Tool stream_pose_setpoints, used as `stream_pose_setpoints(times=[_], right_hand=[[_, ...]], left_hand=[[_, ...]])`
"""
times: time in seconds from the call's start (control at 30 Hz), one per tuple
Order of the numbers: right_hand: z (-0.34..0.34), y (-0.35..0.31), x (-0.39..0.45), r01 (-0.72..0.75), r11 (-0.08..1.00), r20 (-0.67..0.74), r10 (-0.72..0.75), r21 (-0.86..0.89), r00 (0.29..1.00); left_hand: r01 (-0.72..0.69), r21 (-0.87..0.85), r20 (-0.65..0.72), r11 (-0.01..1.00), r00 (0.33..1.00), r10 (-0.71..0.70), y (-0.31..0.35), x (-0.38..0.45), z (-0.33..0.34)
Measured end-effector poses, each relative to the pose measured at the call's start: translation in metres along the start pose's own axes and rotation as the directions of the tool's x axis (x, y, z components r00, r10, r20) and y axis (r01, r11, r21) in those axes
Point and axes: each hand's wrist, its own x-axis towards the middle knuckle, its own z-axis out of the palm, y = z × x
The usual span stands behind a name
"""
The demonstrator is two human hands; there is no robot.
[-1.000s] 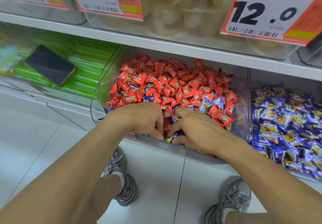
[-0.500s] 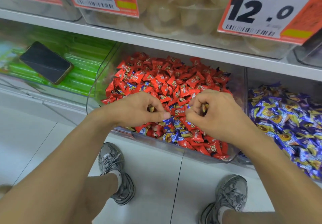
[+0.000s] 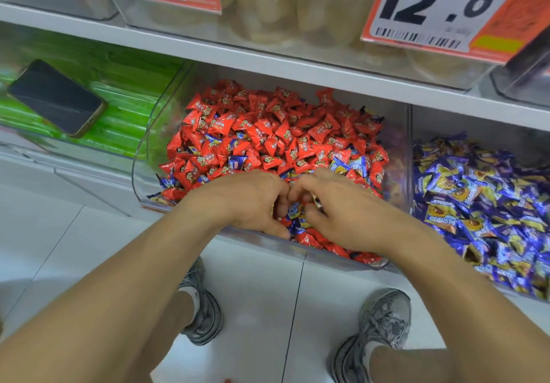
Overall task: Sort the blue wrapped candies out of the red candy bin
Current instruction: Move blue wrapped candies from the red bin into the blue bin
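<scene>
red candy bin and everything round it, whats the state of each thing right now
red candy bin: open-topped, heaped with red candies, blue ones mixed in
blue wrapped candies: several among the red near the front
left hand: in the bin, fingers curled into the pile
right hand: in the bin, fingers curled round candies
phone: screen dark, lying on the green bin
blue candy bin: full

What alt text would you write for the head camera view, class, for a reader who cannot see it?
Left hand and right hand dig together at the front of a clear bin of red candies, with blue wrapped candies between the fingers. A bin of blue candies sits to the right; a phone lies on the green bin at left.
</scene>
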Motion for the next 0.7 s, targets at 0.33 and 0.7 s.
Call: stream_pose_setpoints(times=[0.33,0.7], right_hand=[[0.007,-0.002,0.012,-0.068,0.971,0.036,0.079,-0.229,0.996],[0.001,0.006,0.009,-0.038,0.999,-0.19,0.04,0.014,0.981]], left_hand=[[0.006,-0.036,-0.138,0.999,0.99,-0.011,-0.006,0.001,0.006],[-0.087,-0.43,-0.338,0.899,0.939,-0.07,-0.032,-0.011,-0.009]])
